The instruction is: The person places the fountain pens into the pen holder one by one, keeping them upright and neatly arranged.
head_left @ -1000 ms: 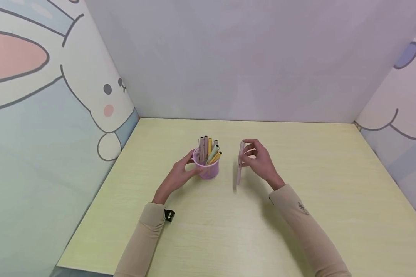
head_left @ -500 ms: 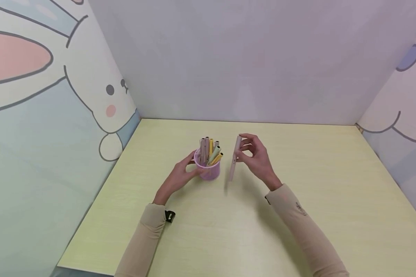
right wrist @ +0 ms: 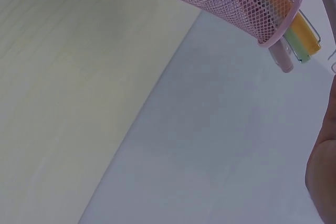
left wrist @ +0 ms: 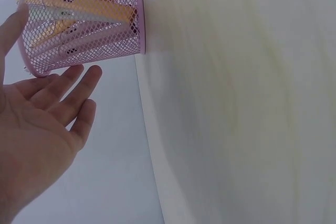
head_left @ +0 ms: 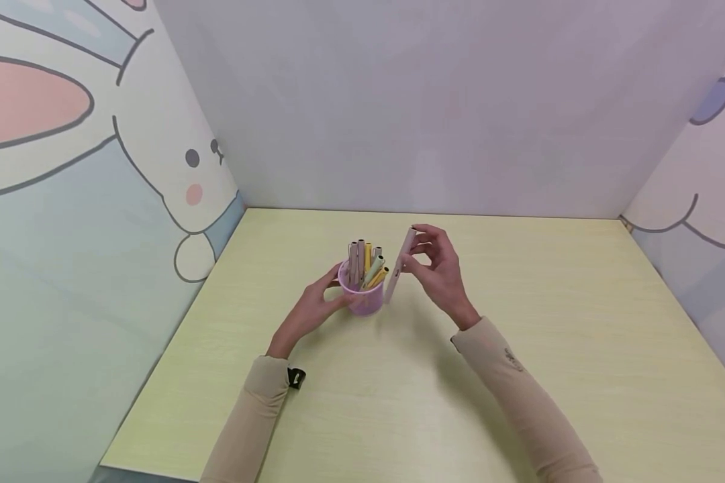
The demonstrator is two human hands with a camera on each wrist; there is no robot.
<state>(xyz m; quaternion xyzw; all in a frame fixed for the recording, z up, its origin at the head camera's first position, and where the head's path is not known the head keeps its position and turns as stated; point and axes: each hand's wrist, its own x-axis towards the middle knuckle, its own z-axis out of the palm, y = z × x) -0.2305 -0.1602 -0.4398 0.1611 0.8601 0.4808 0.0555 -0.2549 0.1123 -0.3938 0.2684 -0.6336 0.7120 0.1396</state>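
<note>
A pink mesh pen cup (head_left: 366, 306) stands on the table, filled with several grey-mauve, yellow and light green pens (head_left: 373, 271). My left hand (head_left: 311, 311) holds the cup from its left side, thumb in front and fingers behind; in the left wrist view, the thumb and fingertips lie near its rim. Just right of the cup, my right hand (head_left: 440, 268) pinches a light mauve pen (head_left: 393, 284) near its upper end. This pen leans, its lower tip right by the cup's right side and below the rim. In the right wrist view only part of that hand (right wrist: 323, 177) shows.
The pale yellow table (head_left: 556, 322) extends around both hands. A plain light wall (head_left: 423, 107) rises behind it, with cartoon-printed panels (head_left: 139, 161) at left and right. A black strap piece (head_left: 296, 378) shows at the left cuff.
My right hand has moved left and slightly up with the pen, bringing it beside the cup. The pen now leans more, lower end toward the cup. My left hand stays on the cup.
</note>
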